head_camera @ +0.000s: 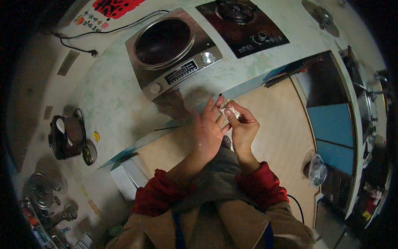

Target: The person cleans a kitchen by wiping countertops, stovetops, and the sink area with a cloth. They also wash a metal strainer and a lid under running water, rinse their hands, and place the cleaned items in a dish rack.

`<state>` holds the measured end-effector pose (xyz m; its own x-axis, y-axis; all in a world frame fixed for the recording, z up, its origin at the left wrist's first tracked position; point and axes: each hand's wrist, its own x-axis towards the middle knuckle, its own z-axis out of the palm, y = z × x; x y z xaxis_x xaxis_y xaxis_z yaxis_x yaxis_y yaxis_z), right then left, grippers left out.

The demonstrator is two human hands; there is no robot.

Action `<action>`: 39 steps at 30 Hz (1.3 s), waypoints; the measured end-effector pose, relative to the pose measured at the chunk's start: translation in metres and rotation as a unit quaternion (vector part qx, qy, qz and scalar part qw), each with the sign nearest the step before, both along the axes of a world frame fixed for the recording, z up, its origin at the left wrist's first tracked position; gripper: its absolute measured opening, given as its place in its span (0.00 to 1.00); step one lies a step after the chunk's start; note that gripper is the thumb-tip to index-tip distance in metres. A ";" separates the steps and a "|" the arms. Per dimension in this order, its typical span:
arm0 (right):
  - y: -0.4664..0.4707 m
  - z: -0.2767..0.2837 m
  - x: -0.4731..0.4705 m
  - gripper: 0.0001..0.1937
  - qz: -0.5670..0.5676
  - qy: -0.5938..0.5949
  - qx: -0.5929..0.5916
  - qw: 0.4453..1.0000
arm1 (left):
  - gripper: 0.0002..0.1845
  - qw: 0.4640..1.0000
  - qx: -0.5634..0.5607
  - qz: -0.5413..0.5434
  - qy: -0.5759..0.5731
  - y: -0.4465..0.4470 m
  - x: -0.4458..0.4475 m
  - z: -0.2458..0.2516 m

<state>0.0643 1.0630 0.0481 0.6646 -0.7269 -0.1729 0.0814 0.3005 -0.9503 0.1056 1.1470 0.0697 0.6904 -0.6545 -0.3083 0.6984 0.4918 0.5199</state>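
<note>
My right hand (244, 124) pinches a crumpled white tissue (233, 112) between thumb and fingers. The tissue rests against or close beside the fingers of my left hand (208, 132), though exact contact is hard to make out. My left hand is held palm up with its fingers spread, and nothing is gripped in it. Both hands hover in front of my body, near the front edge of the counter (115, 90). Beyond them sits a steel induction cooker (155, 77) with a round, dark concave well.
A black cooktop (231, 43) lies right of the cooker. A power cord with a plug (92, 53) trails at the back left. On the left, a dark pot-like appliance (73, 140) carries a white spoon (61, 126). Blue cabinet doors (331, 124) and a clear plastic bag (317, 171) stand at right.
</note>
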 end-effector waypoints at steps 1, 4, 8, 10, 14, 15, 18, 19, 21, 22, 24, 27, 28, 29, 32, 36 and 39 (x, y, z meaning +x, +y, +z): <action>-0.002 0.002 -0.006 0.10 -0.013 0.012 0.026 1.000 | 0.44 0.999 -0.019 -0.024 0.025 0.003 0.000 0.002; -0.006 0.006 -0.020 0.08 -0.048 -0.016 0.071 0.996 | 0.47 0.985 -0.128 -0.102 0.057 0.013 0.005 0.006; 0.001 0.015 -0.043 0.08 -0.093 -0.012 0.065 0.993 | 0.49 0.959 -0.227 -0.153 0.075 0.023 0.000 0.006; 0.008 0.021 -0.053 0.09 -0.124 -0.024 0.094 0.988 | 0.50 0.963 -0.208 -0.167 0.027 0.024 -0.008 0.008; 0.022 0.030 -0.065 0.09 -0.184 0.004 0.100 0.978 | 0.50 0.955 -0.096 -0.177 -0.217 0.016 -0.032 0.009; 0.025 0.030 -0.067 0.09 -0.193 -0.003 0.084 0.978 | 0.50 0.938 -0.070 -0.174 -0.291 0.014 -0.037 0.009; 0.028 0.028 -0.076 0.09 -0.219 0.012 0.055 0.974 | 0.50 0.921 -0.084 -0.161 -0.345 0.014 -0.047 0.010; 0.027 0.026 -0.079 0.09 -0.222 0.031 0.056 0.973 | 0.50 0.938 -0.080 -0.149 -0.303 0.015 -0.047 0.010; 0.022 0.021 -0.087 0.09 -0.250 -0.011 0.065 0.966 | 0.50 0.959 -0.083 -0.129 -0.236 0.017 -0.047 0.010; 0.019 0.018 -0.091 0.09 -0.268 -0.022 0.075 0.960 | 0.50 0.967 -0.110 -0.133 -0.188 0.017 -0.047 0.010; 0.010 0.012 -0.099 0.09 -0.267 -0.035 0.116 0.956 | 0.50 0.973 -0.159 -0.137 -0.094 0.016 -0.047 0.012; -0.008 0.007 -0.111 0.08 -0.268 -0.039 0.140 0.952 | 0.50 0.957 -0.233 -0.171 0.001 0.004 -0.052 0.016; -0.016 0.006 -0.116 0.08 -0.272 -0.041 0.138 0.951 | 0.49 0.955 -0.240 -0.174 0.017 -0.002 -0.054 0.017; -0.026 0.005 -0.122 0.08 -0.283 -0.031 0.145 0.947 | 0.49 0.952 -0.248 -0.178 0.035 -0.009 -0.057 0.018; -0.059 -0.002 -0.146 0.08 -0.267 -0.046 0.125 0.954 | 0.47 0.951 -0.243 -0.188 0.034 -0.035 -0.070 0.015; -0.112 -0.041 -0.198 0.09 -0.246 0.009 0.135 0.960 | 0.47 0.957 -0.164 -0.238 -0.007 -0.079 -0.099 0.004; -0.149 -0.113 -0.265 0.10 -0.300 0.064 0.185 0.934 | 0.46 0.958 -0.108 -0.265 0.005 -0.111 -0.123 -0.004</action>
<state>-0.2011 0.9137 -0.0653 0.1149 -0.8370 -0.5349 0.2337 0.5462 -0.8044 -0.0170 1.0358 0.0654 0.2411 -0.9618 -0.1300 0.8841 0.1624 0.4381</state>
